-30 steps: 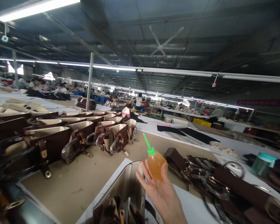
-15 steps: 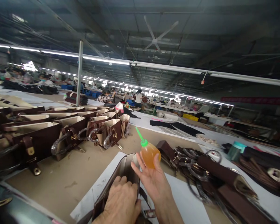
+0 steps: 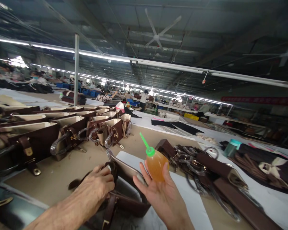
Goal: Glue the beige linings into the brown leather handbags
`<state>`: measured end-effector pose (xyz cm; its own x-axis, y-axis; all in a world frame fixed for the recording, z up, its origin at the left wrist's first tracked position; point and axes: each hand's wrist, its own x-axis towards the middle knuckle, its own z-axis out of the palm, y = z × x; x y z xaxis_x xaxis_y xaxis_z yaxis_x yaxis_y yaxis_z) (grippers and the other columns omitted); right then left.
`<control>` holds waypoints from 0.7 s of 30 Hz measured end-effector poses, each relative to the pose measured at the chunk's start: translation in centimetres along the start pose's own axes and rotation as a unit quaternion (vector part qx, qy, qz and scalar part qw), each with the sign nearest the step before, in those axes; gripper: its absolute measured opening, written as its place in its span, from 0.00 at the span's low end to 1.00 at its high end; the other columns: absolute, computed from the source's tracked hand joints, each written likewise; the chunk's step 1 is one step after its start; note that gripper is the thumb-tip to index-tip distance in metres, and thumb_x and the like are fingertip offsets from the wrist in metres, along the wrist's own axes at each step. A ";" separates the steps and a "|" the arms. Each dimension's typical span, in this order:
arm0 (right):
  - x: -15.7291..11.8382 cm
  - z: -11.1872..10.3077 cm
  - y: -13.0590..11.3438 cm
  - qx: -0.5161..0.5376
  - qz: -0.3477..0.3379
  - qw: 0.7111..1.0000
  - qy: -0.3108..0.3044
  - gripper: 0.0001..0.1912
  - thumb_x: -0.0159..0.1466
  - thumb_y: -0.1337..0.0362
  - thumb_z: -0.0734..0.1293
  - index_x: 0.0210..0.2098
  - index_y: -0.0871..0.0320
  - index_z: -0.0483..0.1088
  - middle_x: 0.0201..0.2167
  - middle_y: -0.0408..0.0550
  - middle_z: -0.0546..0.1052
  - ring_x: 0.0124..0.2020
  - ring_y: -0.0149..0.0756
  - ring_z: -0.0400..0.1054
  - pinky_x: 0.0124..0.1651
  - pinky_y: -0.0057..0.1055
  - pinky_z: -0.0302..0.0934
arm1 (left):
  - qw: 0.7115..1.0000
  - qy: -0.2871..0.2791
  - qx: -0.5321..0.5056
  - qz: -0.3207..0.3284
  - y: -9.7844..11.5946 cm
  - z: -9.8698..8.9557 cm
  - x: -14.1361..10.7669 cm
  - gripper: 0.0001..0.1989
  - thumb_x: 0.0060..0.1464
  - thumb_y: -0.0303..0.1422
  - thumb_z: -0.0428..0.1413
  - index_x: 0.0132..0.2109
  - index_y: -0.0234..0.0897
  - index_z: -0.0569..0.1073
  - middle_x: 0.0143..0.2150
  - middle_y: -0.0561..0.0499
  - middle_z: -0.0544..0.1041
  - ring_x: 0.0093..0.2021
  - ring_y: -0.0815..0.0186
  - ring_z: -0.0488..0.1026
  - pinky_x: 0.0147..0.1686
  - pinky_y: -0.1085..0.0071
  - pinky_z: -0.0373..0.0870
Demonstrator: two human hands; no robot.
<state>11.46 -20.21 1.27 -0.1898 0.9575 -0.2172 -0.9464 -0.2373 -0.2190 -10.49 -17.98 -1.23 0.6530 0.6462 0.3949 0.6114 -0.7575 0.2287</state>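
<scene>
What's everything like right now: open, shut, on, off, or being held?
Bottle: leaning, cap on, orange inside, held in the right grip.
Near bag: open on top, left grip at its side.
Bags in rows: standing, tops open.
Cup: lid on.
Lights: on.
Fan: can't tell if it's turning.

Single head-worn view, close above the worktable [image 3: 50,182], facing forward, ceiling [image 3: 105,19] across the top
</scene>
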 end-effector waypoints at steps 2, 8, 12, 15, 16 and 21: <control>0.0 0.0 0.4 0.003 -0.003 1.000 0.012 0.17 0.55 0.53 0.71 0.40 0.56 0.71 0.49 0.47 0.73 0.56 0.48 0.59 0.57 0.61 0.48 | 0.995 -0.016 -0.072 -0.065 -0.5 -0.5 -0.9 0.06 0.48 0.26 0.50 0.32 0.39 0.70 0.36 0.51 0.73 0.41 0.62 0.65 0.44 0.65 0.59; 0.3 0.7 1.3 -0.033 -0.032 0.999 0.022 0.19 0.57 0.53 0.69 0.44 0.55 0.69 0.52 0.46 0.70 0.56 0.50 0.60 0.58 0.61 0.46 | 0.940 0.007 -0.204 -0.272 -0.3 -2.3 -1.0 0.20 0.50 0.41 0.52 0.49 0.38 0.64 0.46 0.48 0.71 0.45 0.61 0.68 0.45 0.65 0.63; 0.5 0.6 1.5 -0.056 -0.045 0.997 0.004 0.19 0.57 0.52 0.69 0.44 0.55 0.69 0.52 0.47 0.71 0.56 0.51 0.60 0.57 0.61 0.48 | 0.911 0.015 -0.159 -0.380 -2.1 -1.4 0.2 0.28 0.47 0.48 0.53 0.49 0.32 0.64 0.44 0.42 0.73 0.40 0.56 0.71 0.39 0.63 0.65; 0.6 0.4 1.6 -0.078 -0.051 0.996 -0.007 0.19 0.57 0.52 0.69 0.44 0.54 0.70 0.51 0.47 0.72 0.56 0.50 0.60 0.56 0.61 0.50 | 0.904 -0.088 -0.223 -0.353 -4.2 -0.7 1.2 0.28 0.43 0.49 0.56 0.46 0.33 0.70 0.41 0.44 0.76 0.40 0.55 0.72 0.40 0.65 0.66; 0.7 0.4 1.6 -0.087 -0.052 0.995 -0.008 0.20 0.57 0.52 0.69 0.45 0.54 0.69 0.50 0.48 0.72 0.56 0.50 0.60 0.56 0.61 0.51 | 0.900 -0.116 -0.254 -0.335 -4.7 -0.6 1.6 0.28 0.42 0.50 0.56 0.46 0.34 0.72 0.42 0.45 0.77 0.42 0.55 0.72 0.41 0.66 0.66; 1.4 0.4 1.3 -0.129 -0.065 0.989 -0.009 0.22 0.58 0.49 0.67 0.46 0.55 0.69 0.50 0.49 0.73 0.56 0.48 0.60 0.57 0.59 0.52 | 0.883 -0.106 -0.275 -0.364 -5.2 -0.1 3.4 0.29 0.35 0.52 0.59 0.44 0.39 0.75 0.41 0.48 0.77 0.44 0.54 0.72 0.44 0.65 0.65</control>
<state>9.84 -19.16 1.03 -0.0770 0.9851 -0.1537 -0.8658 -0.1425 -0.4796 -11.44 -11.85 -0.97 0.2796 0.9397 -0.1970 0.6324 -0.0259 0.7742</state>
